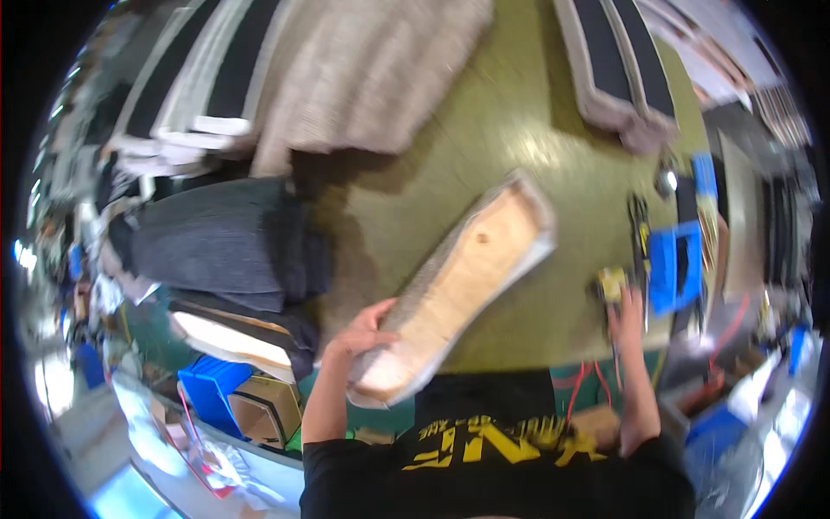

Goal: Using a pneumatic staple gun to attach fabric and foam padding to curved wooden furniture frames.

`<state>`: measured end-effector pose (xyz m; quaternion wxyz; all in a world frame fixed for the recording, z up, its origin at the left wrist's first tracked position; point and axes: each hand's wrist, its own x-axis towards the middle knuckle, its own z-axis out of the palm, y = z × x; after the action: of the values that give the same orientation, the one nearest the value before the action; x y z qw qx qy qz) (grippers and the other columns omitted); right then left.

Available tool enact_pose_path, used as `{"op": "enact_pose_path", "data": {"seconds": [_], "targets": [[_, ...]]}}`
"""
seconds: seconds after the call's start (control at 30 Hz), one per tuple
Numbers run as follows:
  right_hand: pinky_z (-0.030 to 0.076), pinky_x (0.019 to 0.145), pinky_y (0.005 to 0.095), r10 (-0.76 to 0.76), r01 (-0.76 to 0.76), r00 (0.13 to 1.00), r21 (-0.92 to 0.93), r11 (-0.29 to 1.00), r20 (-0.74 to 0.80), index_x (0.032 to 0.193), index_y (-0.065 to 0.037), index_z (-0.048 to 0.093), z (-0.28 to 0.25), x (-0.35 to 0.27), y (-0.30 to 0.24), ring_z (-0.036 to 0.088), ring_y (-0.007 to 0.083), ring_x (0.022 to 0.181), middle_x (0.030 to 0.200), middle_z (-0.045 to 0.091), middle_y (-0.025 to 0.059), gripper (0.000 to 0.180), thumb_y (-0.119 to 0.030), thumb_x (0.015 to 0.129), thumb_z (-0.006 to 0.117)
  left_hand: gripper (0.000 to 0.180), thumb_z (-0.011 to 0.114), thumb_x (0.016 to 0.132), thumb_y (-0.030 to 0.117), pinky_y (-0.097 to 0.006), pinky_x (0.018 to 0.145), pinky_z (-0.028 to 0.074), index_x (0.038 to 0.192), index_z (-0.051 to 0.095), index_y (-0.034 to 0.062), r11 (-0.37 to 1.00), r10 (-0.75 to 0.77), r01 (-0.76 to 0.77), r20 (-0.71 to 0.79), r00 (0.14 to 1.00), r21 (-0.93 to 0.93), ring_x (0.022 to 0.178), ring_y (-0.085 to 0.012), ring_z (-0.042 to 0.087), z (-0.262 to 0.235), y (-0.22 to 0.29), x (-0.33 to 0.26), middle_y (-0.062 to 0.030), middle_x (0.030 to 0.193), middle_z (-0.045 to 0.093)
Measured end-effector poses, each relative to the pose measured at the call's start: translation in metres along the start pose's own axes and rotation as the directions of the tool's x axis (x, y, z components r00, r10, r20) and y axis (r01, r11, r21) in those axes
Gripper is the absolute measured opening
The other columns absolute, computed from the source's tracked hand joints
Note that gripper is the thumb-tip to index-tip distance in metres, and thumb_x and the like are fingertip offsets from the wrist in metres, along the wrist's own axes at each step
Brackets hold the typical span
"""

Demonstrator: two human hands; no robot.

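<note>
Across the near edge of the green table (519, 112): wooden panel (471, 268), fabric-wrapped rim, set diagonally, far end toward the right, near end past the edge. Left hand (363, 333) clamped on its left side, near the lower end. Right hand (629, 322) well apart from left, at the yellow tool (610, 285); blur, can't tell if gripped. Blue bin (676, 268) just right of that. Dark fabric pile (207, 242) off left, beige fabric (363, 78) at the far side.
</note>
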<state>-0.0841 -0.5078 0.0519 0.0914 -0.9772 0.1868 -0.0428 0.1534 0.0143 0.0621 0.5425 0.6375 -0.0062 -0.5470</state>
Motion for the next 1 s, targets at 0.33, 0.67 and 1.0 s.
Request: {"op": "enact_pose_path", "data": {"seconds": [0.33, 0.67, 1.0], "targets": [[0.039, 0.108, 0.0412, -0.083, -0.016, 0.976, 0.447, 0.894, 0.202, 0.143, 0.002, 0.043, 0.072, 0.125, -0.160, 0.049, 0.0360, 0.127, 0.134, 0.050, 0.0210, 0.080, -0.033, 0.081, 0.079, 0.067, 0.076, 0.081, 0.036, -0.044, 0.096, 0.047, 0.135, 0.056, 0.0015, 0.672, 0.340, 0.054, -0.372, 0.863, 0.739, 0.111, -0.0378, 0.056, 0.028, -0.045, 0.019, -0.0190, 0.119, 0.057], [0.052, 0.074, 0.0444, -0.090, -0.042, 0.950, 0.406, 0.913, 0.300, 0.103, -0.003, 0.064, 0.075, 0.091, -0.133, 0.063, 0.0370, 0.088, 0.091, 0.063, 0.0156, 0.019, -0.009, 0.086, 0.060, 0.038, 0.073, 0.085, 0.028, -0.042, 0.085, 0.050, 0.115, 0.069, 0.0050, 0.557, 0.693, -0.239, -0.286, 0.662, 0.795, 0.099, -0.0306, 0.060, 0.129, 0.021, 0.146, -0.0104, 0.105, 0.062], [0.051, 0.069, 0.0423, -0.505, 0.437, 0.824, 0.281, 0.855, 0.258, 0.096, -0.008, 0.061, 0.071, 0.120, -0.132, 0.064, 0.0261, 0.089, 0.093, 0.059, 0.0082, 0.027, -0.024, 0.077, 0.072, 0.029, 0.075, 0.079, 0.011, -0.039, 0.076, 0.047, 0.107, 0.073, 0.0066, 0.509, 0.735, -0.278, -0.243, 0.633, 0.815, 0.087, -0.0255, 0.057, 0.187, 0.016, 0.190, -0.0060, 0.093, 0.058]]}}
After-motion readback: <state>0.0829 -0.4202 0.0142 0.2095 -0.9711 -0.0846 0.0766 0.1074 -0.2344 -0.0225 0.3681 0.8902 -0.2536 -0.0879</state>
